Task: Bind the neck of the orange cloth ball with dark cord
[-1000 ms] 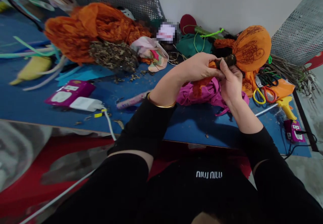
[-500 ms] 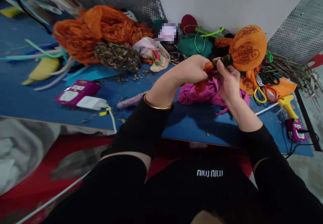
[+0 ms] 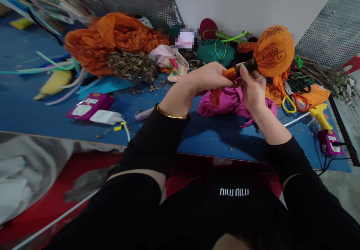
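My right hand (image 3: 254, 86) is closed round a short dark brown cylinder (image 3: 249, 66), thumb on top of it. Just beyond rises a rounded bundle (image 3: 275, 51) of orange cloth with a dark printed pattern, the cylinder at its base. My left hand (image 3: 218, 76) grips a twisted strip of orange cloth (image 3: 230, 73) that runs to the cylinder; its fingertips are hidden. Under both hands lies a crumpled magenta cloth (image 3: 222, 103), with a bit of orange cloth (image 3: 215, 97) hanging over it.
Crumpled orange cloth (image 3: 115, 36) and a dry brown clump (image 3: 133, 66) lie at the back left. A purple box (image 3: 91, 105) with a white charger (image 3: 105, 117) sits in front. To the right are scissors (image 3: 295, 101), a yellow glue gun (image 3: 322, 116) and dry twigs (image 3: 323, 71).
My left hand has drawn a little to the left, and more of the twisted orange strip shows between it and the cylinder. My right hand keeps its grip.
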Tool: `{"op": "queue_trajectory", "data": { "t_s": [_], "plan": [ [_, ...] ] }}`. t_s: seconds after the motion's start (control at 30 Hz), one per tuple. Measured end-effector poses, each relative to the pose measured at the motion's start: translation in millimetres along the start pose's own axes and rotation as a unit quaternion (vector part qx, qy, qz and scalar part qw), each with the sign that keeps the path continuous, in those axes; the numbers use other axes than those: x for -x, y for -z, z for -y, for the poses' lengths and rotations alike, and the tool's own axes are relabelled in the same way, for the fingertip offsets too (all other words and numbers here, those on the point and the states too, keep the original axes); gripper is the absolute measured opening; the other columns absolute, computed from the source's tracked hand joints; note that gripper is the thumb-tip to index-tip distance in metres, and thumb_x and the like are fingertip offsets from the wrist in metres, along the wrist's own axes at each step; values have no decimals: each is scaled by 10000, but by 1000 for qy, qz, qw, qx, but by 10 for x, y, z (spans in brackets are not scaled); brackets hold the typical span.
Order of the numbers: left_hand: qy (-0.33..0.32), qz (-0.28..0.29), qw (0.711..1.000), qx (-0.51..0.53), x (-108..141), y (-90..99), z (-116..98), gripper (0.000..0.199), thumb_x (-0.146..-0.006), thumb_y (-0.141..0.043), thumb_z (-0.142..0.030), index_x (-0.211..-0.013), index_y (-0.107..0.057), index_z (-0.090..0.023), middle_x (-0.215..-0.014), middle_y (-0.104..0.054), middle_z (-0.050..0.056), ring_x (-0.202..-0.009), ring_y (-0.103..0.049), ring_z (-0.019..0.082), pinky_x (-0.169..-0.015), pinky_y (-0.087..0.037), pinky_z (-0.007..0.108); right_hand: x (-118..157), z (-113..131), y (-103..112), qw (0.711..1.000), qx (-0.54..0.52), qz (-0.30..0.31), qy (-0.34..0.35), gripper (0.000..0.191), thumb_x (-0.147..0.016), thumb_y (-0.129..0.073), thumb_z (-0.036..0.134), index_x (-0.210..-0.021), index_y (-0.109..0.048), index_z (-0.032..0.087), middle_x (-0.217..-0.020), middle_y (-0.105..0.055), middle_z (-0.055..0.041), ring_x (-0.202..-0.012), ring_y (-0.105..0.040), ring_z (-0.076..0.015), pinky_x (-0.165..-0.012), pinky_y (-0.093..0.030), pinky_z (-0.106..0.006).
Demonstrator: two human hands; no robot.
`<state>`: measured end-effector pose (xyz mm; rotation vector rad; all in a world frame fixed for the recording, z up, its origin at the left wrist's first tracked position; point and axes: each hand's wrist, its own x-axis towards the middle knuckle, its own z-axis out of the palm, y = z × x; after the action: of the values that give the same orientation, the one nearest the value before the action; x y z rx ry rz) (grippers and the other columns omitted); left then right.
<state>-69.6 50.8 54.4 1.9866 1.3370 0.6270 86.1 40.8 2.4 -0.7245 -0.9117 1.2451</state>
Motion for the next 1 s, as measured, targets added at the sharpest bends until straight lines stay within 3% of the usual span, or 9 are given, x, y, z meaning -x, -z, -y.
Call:
{"op": "queue_trajectory", "data": {
  "t_s": [0.2,0.3,0.4,0.57,0.67,0.8,0.9,1.0],
  "plan": [
    [-9,-14,1000,-5,33,-40,60,219,-764,-663,-242,-619,-500,-221,-601,-458,-38,-623,-507,142,-609,-394,293,1,0,9,1000,-1,9,13,122,-884,-837,335,-888,-763,238,-878,-708,15,-809,-672,-132,-753,-608,-266],
    [-46,-57,997,-24,12,-74,113,96,-743,-712,-246,-810,-650,-214,-761,-649,-14,-746,-616,183,-679,-477,294,-12,-18,14,1000,-5,14,19,133,-877,-848,343,-888,-766,238,-863,-691,21,-739,-620,-117,-691,-565,-250],
    [-93,-88,990,-61,1,-103,162,338,-749,-722,-223,-1086,-737,-200,-1000,-782,41,-921,-713,242,-823,-542,331,-25,-28,22,999,-9,27,29,166,-875,-859,375,-890,-768,236,-824,-663,30,-692,-578,-106,-673,-553,-245],
    [-76,-131,980,-127,46,-160,192,183,-853,-744,-415,-938,-721,-254,-916,-776,51,-941,-732,294,-820,-501,367,-23,-18,16,1000,24,19,4,186,-888,-857,400,-904,-740,257,-883,-711,11,-935,-738,-169,-823,-661,-297],
    [-29,-148,974,-169,86,-183,177,279,-855,-760,-532,-825,-676,-267,-823,-732,57,-899,-719,313,-768,-461,374,-6,-16,10,999,25,26,0,237,-856,-897,434,-898,-737,263,-872,-729,13,-999,-769,-188,-850,-695,-317],
    [12,-141,969,-203,146,-166,156,336,-865,-744,-583,-819,-644,-266,-811,-710,65,-854,-697,323,-721,-423,384,17,-31,13,999,18,30,-4,234,-844,-909,425,-906,-751,264,-863,-722,13,-990,-770,-190,-890,-700,-343],
    [-29,-118,976,-183,185,-128,188,329,-906,-715,-567,-857,-632,-252,-815,-703,56,-806,-669,285,-714,-430,373,18,-44,23,999,28,30,7,241,-842,-895,449,-902,-760,259,-888,-733,-4,-1003,-757,-207,-908,-700,-361],
    [-83,-107,977,-164,223,-105,242,288,-1006,-579,-511,-937,-638,-238,-867,-720,63,-812,-673,264,-727,-438,359,6,-53,39,999,27,37,29,307,-813,-915,507,-904,-777,248,-878,-725,-16,-966,-747,-211,-827,-691,-341]
  ]
}}
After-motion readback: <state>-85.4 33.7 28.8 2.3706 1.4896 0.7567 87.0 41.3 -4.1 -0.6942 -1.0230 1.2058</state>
